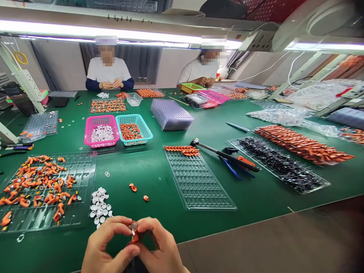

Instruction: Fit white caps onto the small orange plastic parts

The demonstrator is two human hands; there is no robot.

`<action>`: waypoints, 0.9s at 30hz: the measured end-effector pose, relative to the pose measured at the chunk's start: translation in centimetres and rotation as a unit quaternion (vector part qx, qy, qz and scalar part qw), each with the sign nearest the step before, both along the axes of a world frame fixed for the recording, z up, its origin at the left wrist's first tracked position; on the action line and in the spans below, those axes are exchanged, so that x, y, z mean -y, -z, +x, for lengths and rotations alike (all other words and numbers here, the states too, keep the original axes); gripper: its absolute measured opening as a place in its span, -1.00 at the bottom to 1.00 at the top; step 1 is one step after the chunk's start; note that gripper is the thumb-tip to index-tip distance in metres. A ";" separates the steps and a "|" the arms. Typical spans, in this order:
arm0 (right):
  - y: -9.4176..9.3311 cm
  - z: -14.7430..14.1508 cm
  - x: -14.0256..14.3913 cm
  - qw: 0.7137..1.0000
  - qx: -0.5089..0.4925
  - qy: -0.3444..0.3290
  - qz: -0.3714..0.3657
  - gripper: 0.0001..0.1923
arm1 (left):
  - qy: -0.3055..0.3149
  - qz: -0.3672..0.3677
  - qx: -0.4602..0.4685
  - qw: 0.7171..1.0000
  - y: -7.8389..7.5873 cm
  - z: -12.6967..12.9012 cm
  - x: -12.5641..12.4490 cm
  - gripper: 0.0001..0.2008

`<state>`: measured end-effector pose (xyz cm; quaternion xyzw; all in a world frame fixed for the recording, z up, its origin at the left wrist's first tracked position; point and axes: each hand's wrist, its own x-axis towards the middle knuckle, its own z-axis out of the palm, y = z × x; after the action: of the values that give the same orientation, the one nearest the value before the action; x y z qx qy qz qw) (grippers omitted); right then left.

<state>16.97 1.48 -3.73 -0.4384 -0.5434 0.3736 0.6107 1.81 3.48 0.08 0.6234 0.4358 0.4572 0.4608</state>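
Note:
Near the front edge of the table, my left hand (109, 246) and my right hand (159, 242) meet with bent fingers. Between their fingertips they pinch a small orange part with a silvery round piece (134, 226) at its top; its exact kind I cannot make out. Just beyond my left hand lies a pile of white round caps (100, 204). Farther out, loose orange pieces (133, 187) rest on the green table (125, 167). Curved orange parts (45, 178) are heaped on a clear tray (88, 167) at the left.
A partly filled clear tray (201, 185) lies right of centre, beside a hammer (222, 153) and blue-handled pliers (231, 168). Pink (88, 140) and turquoise (149, 132) baskets hold small parts. Black parts (278, 167) and orange parts (301, 144) fill trays at right. Two people (108, 72) sit opposite.

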 end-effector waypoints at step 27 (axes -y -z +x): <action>-0.5 -0.1 -0.4 0.936 -0.265 -0.182 -0.145 -0.60 | 0.109 0.132 -0.103 0.980 0.6 -1.4 0.1 -0.87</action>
<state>16.84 1.88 -3.27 -0.3010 -0.3723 0.6561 0.5834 0.39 3.34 -0.55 0.7660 0.3463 0.3912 0.3746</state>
